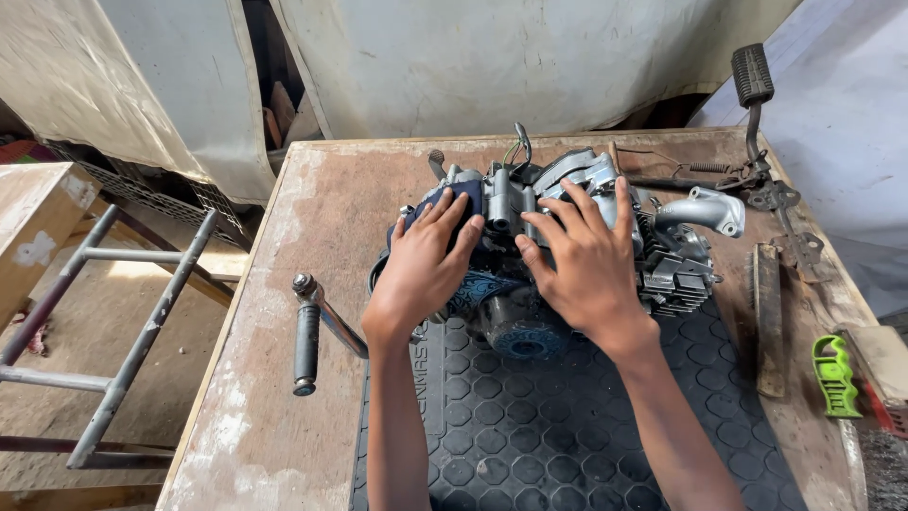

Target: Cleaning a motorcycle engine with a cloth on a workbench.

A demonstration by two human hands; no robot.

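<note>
Hands flat on motorcycle engine (577, 237), fingers spread, gripping nothing: left hand (427, 265) on blue cloth (452, 203) at left end, right hand (582, 260) over grey casing. Engine on black rubber mat (567, 426) on worn wooden table (284, 312). Kick lever (312, 331) at left, green handle (835, 377) at right.

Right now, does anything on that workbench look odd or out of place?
Little stands out. The motorcycle engine sits half off the black rubber mat, both hands flat on it, and its kick-start lever juts out over bare, worn wood.
</note>
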